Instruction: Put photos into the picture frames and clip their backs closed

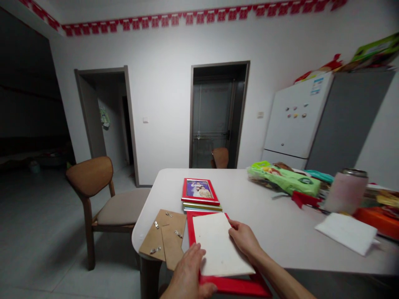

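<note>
A red picture frame [230, 285] lies at the table's near edge, with a white sheet [218, 245] over its opening. The sheet sits slightly askew, its lower right corner reaching over the frame's rim. My left hand [188, 272] holds the frame's lower left corner, fingertips by the sheet's edge and thumb on the bottom rim. My right hand [245, 238] is closed on the sheet's right edge, thumb and finger pinching near its upper corner. Just beyond lies another red frame [215, 201] with a photo of people [198, 189], on top of other frames [202, 206].
Brown backing boards [173, 241] with metal clips lie left of the frame. On the right of the white table [243, 195] are a green packet [283, 178], a pink jar [347, 191] and a folded white cloth or paper [347, 232]. A chair [102, 199] stands left.
</note>
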A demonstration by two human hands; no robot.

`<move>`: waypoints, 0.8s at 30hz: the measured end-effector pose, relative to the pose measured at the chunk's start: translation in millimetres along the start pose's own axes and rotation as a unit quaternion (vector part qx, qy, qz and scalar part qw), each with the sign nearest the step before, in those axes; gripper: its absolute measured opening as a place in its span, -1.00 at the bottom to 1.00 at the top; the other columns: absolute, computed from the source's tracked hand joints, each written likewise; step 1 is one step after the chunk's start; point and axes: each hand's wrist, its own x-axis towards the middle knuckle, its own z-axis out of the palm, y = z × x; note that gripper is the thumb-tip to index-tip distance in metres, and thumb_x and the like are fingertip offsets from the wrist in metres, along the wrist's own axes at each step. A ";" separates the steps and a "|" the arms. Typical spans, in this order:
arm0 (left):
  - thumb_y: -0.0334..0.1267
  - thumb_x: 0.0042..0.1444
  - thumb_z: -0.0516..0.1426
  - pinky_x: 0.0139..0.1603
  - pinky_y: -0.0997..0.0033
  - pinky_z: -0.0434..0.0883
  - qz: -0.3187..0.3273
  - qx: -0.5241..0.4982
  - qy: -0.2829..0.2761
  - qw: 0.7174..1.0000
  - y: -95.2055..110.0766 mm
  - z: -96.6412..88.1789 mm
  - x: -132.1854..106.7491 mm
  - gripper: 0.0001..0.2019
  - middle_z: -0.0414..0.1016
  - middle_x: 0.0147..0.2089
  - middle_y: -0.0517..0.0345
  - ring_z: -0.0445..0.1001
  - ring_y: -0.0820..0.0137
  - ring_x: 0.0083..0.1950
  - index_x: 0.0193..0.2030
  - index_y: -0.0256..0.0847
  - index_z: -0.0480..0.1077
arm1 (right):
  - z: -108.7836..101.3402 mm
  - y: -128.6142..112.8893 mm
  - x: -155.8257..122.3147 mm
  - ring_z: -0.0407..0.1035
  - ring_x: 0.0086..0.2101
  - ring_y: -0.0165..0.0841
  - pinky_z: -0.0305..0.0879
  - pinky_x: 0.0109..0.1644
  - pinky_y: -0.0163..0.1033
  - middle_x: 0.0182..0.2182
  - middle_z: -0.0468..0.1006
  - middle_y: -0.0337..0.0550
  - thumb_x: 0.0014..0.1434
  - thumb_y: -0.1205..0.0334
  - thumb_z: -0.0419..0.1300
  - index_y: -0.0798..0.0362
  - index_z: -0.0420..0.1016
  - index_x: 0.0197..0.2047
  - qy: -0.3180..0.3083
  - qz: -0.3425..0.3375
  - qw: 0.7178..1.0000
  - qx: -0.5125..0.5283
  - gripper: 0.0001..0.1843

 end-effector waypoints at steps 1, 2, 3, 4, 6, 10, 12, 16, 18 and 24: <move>-0.33 -0.26 0.21 0.17 0.20 0.06 0.000 0.002 -0.003 1.000 0.4 -0.4 0.1 -0.32 0.03 0.18 -0.21 0.03 0.18 0.19 0.08 -0.39 0.14 | 0.0 -1.4 -1.1 0.39 -0.36 -0.35 0.21 -0.31 -0.37 -0.35 0.54 -0.08 -0.16 0.42 -0.10 0.19 0.41 -0.14 0.006 -0.024 0.999 -0.040 -0.50; -0.33 -0.26 0.21 0.17 0.20 0.05 0.000 0.004 -0.006 1.000 0.9 -0.9 0.1 -0.33 0.03 0.18 -0.22 0.03 0.17 0.19 0.08 -0.40 0.14 | -0.1 -2.8 -2.5 0.38 -0.32 -0.34 0.19 -0.26 -0.36 -0.32 0.53 -0.07 -0.15 0.41 -0.10 0.17 0.42 -0.17 0.012 -0.045 0.996 -0.082 -0.54; -0.33 -0.26 0.20 0.17 0.20 0.05 0.000 0.005 -0.006 1.000 1.5 -1.3 0.1 -0.33 0.03 0.18 -0.23 0.03 0.17 0.19 0.08 -0.41 0.14 | 0.0 -3.9 -4.1 0.36 -0.29 -0.33 0.17 -0.22 -0.35 -0.29 0.52 -0.05 -0.13 0.40 -0.09 0.16 0.43 -0.19 0.018 -0.059 0.990 -0.123 -0.57; -0.33 -0.26 0.20 0.17 0.20 0.05 -0.001 0.005 -0.005 1.000 2.1 -1.6 0.1 -0.33 0.03 0.18 -0.23 0.03 0.17 0.19 0.08 -0.41 0.14 | 0.2 -4.5 -5.8 0.35 -0.28 -0.32 0.15 -0.19 -0.34 -0.28 0.51 -0.03 -0.11 0.38 -0.08 0.15 0.43 -0.21 0.024 -0.067 0.984 -0.160 -0.60; -0.33 -0.26 0.21 0.17 0.19 0.06 -0.001 0.004 -0.003 1.000 3.4 -2.1 -0.2 -0.33 0.04 0.18 -0.21 0.03 0.17 0.19 0.08 -0.38 0.15 | 1.5 -4.4 -9.6 0.32 -0.27 -0.30 0.13 -0.16 -0.31 -0.28 0.48 0.01 -0.07 0.33 -0.06 0.16 0.41 -0.21 0.033 -0.071 0.971 -0.225 -0.64; -0.33 -0.27 0.21 0.16 0.15 0.06 -0.002 -0.001 0.000 1.000 5.3 -2.7 -0.3 -0.34 0.06 0.17 -0.16 0.05 0.17 0.18 0.07 -0.32 0.17 | 6.5 -1.6 -16.7 0.24 -0.21 -0.23 0.12 -0.17 -0.22 -0.18 0.37 0.06 -0.03 0.24 -0.04 0.15 0.39 -0.19 0.057 -0.078 0.942 -0.321 -0.65; -0.32 -0.27 0.21 0.16 0.16 0.06 -0.003 0.001 -0.002 1.000 5.5 -2.5 0.0 -0.34 0.06 0.17 -0.18 0.05 0.17 0.18 0.07 -0.34 0.17 | 8.9 -0.8 -19.5 0.20 -0.18 -0.20 0.12 -0.19 -0.20 -0.13 0.33 0.06 -0.01 0.22 -0.05 0.13 0.37 -0.15 0.061 -0.088 0.933 -0.343 -0.63; -0.31 -0.27 0.22 0.16 0.17 0.08 0.001 0.001 0.004 1.000 3.7 -1.2 1.1 -0.33 0.07 0.17 -0.19 0.06 0.16 0.17 0.07 -0.35 0.16 | 9.6 -0.8 -22.7 0.18 -0.16 -0.18 0.12 -0.22 -0.18 -0.13 0.33 0.05 0.03 0.22 -0.06 0.11 0.33 -0.08 0.055 -0.096 0.925 -0.364 -0.62; -0.32 -0.28 0.23 0.15 0.18 0.08 0.005 0.001 0.007 1.000 2.9 -0.9 1.4 -0.33 0.08 0.16 -0.21 0.07 0.15 0.17 0.07 -0.37 0.17 | 8.3 -0.6 -22.4 0.19 -0.16 -0.20 0.11 -0.22 -0.19 -0.12 0.34 0.02 0.03 0.22 -0.05 0.07 0.33 -0.09 0.046 -0.104 0.929 -0.353 -0.63; -0.32 -0.27 0.21 0.15 0.15 0.08 0.012 0.001 0.015 1.000 -1.3 0.5 1.2 -0.34 0.09 0.17 -0.17 0.07 0.15 0.17 0.07 -0.30 0.17 | 5.7 -3.9 -11.5 0.29 -0.25 -0.30 0.13 -0.23 -0.27 -0.24 0.46 -0.08 0.04 0.25 -0.10 0.07 0.26 -0.01 0.025 -0.039 0.966 -0.253 -0.58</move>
